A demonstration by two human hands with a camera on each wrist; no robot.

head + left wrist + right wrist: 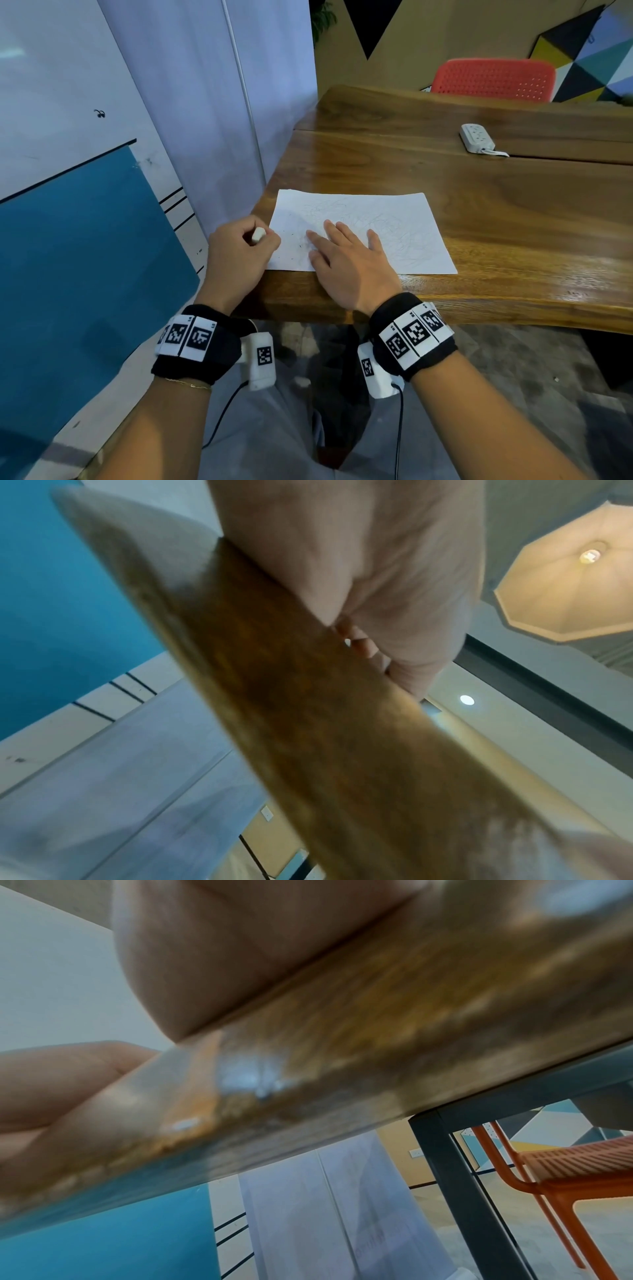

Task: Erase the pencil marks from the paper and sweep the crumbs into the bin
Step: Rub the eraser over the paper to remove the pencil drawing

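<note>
Left hand [236, 255] curls around a white eraser [258, 235] at the paper's [387, 222] left edge; right hand [346, 260] lies flat, fingers spread, on the paper; paper near the tabletop's [496, 205] front corner

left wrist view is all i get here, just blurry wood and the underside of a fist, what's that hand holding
Observer: A small white eraser; the left hand grips it at the left edge of the paper.
Operator: is the other hand doing anything
Observer: The right hand lies flat on the paper, fingers straight, pinning it to the wooden table.
Operator: marks gone yet
Observer: No, faint pencil scribbles cover much of the sheet, and a few dark crumbs lie near the left edge.
Operator: bin nearby
Observer: None shows in any view; the only other thing on the table is a white power strip.
</note>
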